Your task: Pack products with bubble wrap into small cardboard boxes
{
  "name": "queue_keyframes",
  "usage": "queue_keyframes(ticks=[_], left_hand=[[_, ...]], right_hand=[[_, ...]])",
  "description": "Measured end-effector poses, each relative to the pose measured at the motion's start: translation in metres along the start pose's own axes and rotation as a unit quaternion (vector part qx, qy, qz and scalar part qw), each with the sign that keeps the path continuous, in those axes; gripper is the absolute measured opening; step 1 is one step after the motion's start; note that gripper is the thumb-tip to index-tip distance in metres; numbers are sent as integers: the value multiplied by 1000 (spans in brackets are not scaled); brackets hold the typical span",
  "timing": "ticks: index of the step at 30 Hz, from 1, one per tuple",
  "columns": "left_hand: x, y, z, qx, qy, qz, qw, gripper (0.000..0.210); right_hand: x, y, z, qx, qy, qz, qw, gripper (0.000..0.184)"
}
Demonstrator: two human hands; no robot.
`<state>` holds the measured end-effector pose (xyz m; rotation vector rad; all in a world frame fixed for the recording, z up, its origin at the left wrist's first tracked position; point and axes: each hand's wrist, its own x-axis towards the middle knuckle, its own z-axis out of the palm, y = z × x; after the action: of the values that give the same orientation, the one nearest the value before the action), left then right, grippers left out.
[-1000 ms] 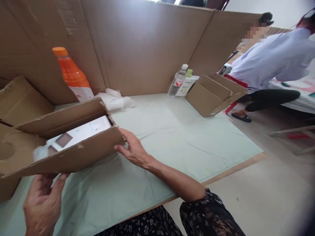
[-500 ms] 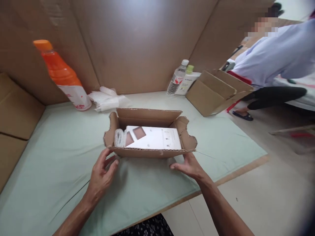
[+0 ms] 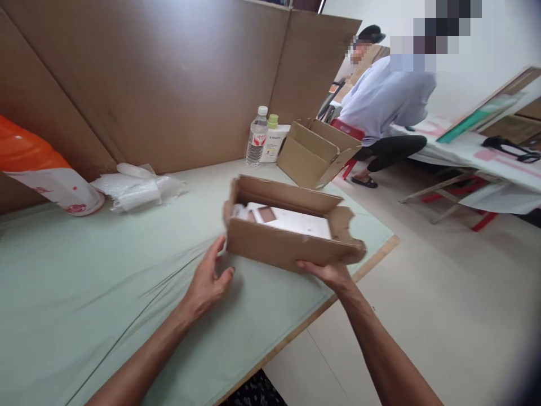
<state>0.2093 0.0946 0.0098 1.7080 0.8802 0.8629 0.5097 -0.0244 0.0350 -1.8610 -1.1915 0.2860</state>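
Observation:
An open cardboard box (image 3: 270, 243) stands skewed, its right end nearer me, in the middle of the view. Inside lie a white carton (image 3: 296, 221) printed with brown squares and, at the left end, a blurred roll of bubble wrap (image 3: 240, 211). My right hand (image 3: 332, 274) grips the lower front right of the box, thumb against the front wall and the other fingers hidden beneath or behind it. Beside the lower left corner is my left hand (image 3: 211, 279), open, thumb apart, fingertips close to the box; whether they touch it I cannot tell.
Behind stand a water bottle (image 3: 256, 138), a white bottle with green cap (image 3: 274, 144) and another open cardboard box (image 3: 306, 152). Bubble wrap sheets (image 3: 139, 189) and an orange bottle (image 3: 38, 152) lie left. The table edge (image 3: 296, 332) runs diagonally; co-workers (image 3: 384, 96) sit beyond.
My view has swung to the right. The box has turned, its front wall now showing more. My right hand has closed on its lower front; the left stays open near the left corner.

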Motion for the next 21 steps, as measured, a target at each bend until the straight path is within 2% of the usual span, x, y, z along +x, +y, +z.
queue_keyframes(ticks=[2, 4, 6, 8, 10, 13, 17, 19, 21], left_hand=[[6, 3, 21, 22, -63, 28, 997, 77], [0, 4, 31, 43, -105, 31, 993, 77], [-12, 2, 30, 69, -122, 26, 990, 72], [-25, -2, 18, 94, -117, 27, 988, 64], [-37, -5, 0, 110, -110, 24, 988, 56], [-51, -3, -26, 119, -105, -8, 987, 45], [-68, 3, -48, 117, -88, -68, 987, 39], [-75, 3, -53, 116, -75, -86, 987, 38], [-82, 4, -56, 112, -62, -92, 988, 38]], right_hand=[[-6, 22, -36, 3, 50, 53, 997, 55], [-6, 40, -67, 6, 133, 84, 987, 60], [3, 56, -92, 11, 210, 75, 975, 63], [18, 70, -108, 24, 249, 45, 967, 64], [36, 82, -117, 33, 262, 20, 964, 66], [66, 99, -118, 19, 275, 3, 961, 80], [99, 114, -116, 3, 285, 9, 959, 96], [103, 113, -116, 2, 270, 18, 963, 95], [92, 99, -113, -21, 235, 24, 971, 86]])
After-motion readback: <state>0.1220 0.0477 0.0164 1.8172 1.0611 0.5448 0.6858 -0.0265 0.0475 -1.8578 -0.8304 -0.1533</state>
